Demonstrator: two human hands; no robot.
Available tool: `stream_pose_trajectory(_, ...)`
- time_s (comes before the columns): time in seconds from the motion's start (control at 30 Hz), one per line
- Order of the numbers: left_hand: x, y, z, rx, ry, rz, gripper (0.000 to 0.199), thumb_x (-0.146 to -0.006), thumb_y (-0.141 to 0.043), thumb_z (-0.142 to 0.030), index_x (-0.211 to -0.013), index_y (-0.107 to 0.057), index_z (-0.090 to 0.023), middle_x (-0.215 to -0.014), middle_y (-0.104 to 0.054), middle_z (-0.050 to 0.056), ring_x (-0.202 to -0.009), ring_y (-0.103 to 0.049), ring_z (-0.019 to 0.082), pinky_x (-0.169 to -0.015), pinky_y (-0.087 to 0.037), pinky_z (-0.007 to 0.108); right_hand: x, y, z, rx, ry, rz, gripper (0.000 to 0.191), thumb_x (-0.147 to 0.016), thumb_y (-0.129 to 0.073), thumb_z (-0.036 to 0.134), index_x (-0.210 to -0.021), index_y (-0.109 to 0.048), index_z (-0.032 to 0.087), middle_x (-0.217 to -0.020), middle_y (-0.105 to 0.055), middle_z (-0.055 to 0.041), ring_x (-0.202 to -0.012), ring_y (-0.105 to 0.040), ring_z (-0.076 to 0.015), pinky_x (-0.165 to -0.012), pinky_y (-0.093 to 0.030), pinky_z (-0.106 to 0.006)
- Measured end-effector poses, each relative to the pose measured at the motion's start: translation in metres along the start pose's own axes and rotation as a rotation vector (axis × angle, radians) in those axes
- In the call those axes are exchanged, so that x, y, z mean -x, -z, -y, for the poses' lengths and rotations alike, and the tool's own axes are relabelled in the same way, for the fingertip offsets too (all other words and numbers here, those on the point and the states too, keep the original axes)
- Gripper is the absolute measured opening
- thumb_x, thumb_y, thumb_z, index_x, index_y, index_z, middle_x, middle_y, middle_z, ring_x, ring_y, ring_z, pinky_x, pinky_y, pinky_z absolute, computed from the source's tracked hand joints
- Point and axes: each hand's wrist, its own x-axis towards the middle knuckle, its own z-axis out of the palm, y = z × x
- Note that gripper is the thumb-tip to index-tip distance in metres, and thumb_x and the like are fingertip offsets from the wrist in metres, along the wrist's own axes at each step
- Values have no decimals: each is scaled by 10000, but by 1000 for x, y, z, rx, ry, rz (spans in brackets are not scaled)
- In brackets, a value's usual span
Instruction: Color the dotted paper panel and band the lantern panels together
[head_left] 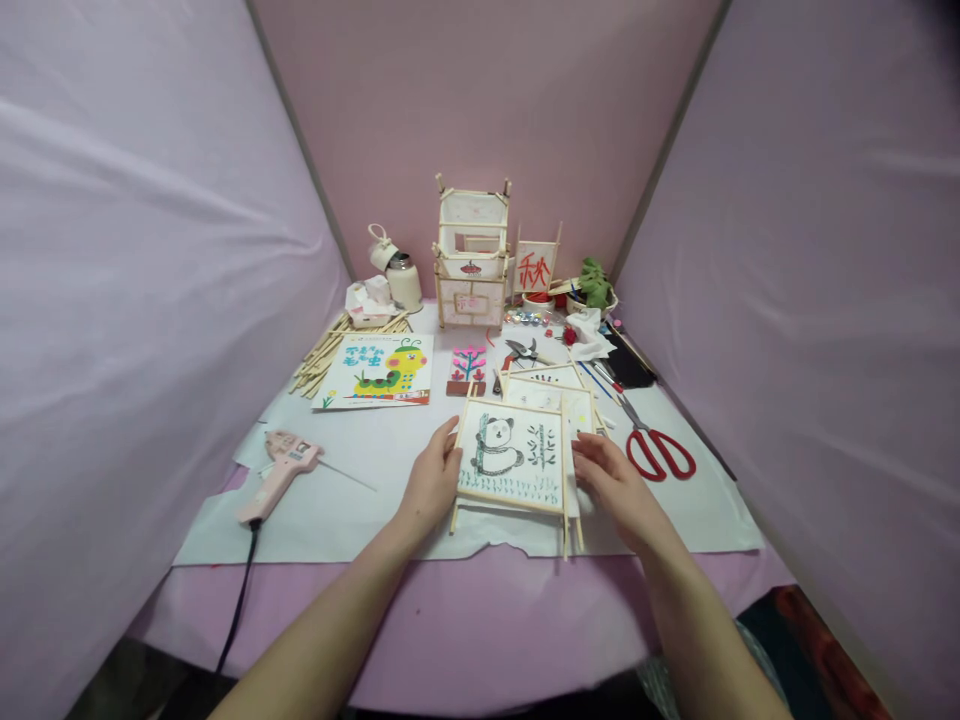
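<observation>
A framed panda drawing [499, 470], paper on a frame of thin wooden sticks, is tilted up toward me near the table's front edge. My left hand [431, 480] grips its left side, thumb in front. On the right side, my right hand [611, 480] has its fingers curled at the stick edge; their tips are partly hidden. Another stick-framed sheet shows just behind the panda's right and lower edge. More framed drawings [581, 400] lie beyond it, partly covered. Close to my right hand are red-handled scissors [660, 452].
A pink glue gun [289, 470] with a black cord lies left. Beyond are a caterpillar picture book [386, 370], wooden sticks [315, 360], a stick-framed paper lantern [471, 270], a jar [405, 285], pruning shears [529, 350] and a red-character panel [535, 268]. Fabric walls enclose the table.
</observation>
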Motion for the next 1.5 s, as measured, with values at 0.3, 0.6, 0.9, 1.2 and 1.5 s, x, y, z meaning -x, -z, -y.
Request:
stream_pose_trajectory(0.3,-27,33,-26,291,-223,-211,502,-844,-569,-284,-1325,-458,-194,-1256,-605,125,-1169,-571,240,-1001,-451,413,-4,-46,56,-391,70,389,402,-775,-691,340,-1153,-580,260,-1113,-673,-61,-980,-645,-216,-833,-519,-380)
stream_pose_trajectory(0.6,-54,66,6,250,-288,-461,324,-851,-551,-286,-1153,-575,-170,-1183,-631,99,-1110,-588,213,-998,-442,376,-8,-102,32,-125,360,367,175,-817,-645,318,-966,-657,225,-932,-684,-34,-907,-618,-194,-850,-493,-344)
stream_pose_trajectory(0.9,-54,73,10,313,-308,-453,291,-864,-529,-335,-1125,-512,-208,-1152,-620,86,-1080,-592,197,-898,-491,342,-2,-107,22,-53,421,411,166,-827,-633,319,-968,-652,234,-939,-669,-29,-914,-606,-193,-838,-475,-325)
stream_pose_trajectory(1.2,-49,81,9,245,-355,-520,276,-871,-519,-318,-1123,-509,-206,-1143,-602,90,-1084,-572,205,-912,-480,357,3,-105,20,140,509,314,101,-829,-614,306,-793,-618,211,-735,-593,3,-671,-523,-150,-639,-422,-272)
stream_pose_trajectory(1.5,-58,73,15,195,-427,-599,238,-890,-468,-289,-1111,-487,-204,-1121,-593,72,-1071,-564,177,-944,-439,316,18,-123,26,266,668,202,126,-818,-608,298,-726,-571,220,-701,-578,1,-623,-517,-146,-614,-425,-271)
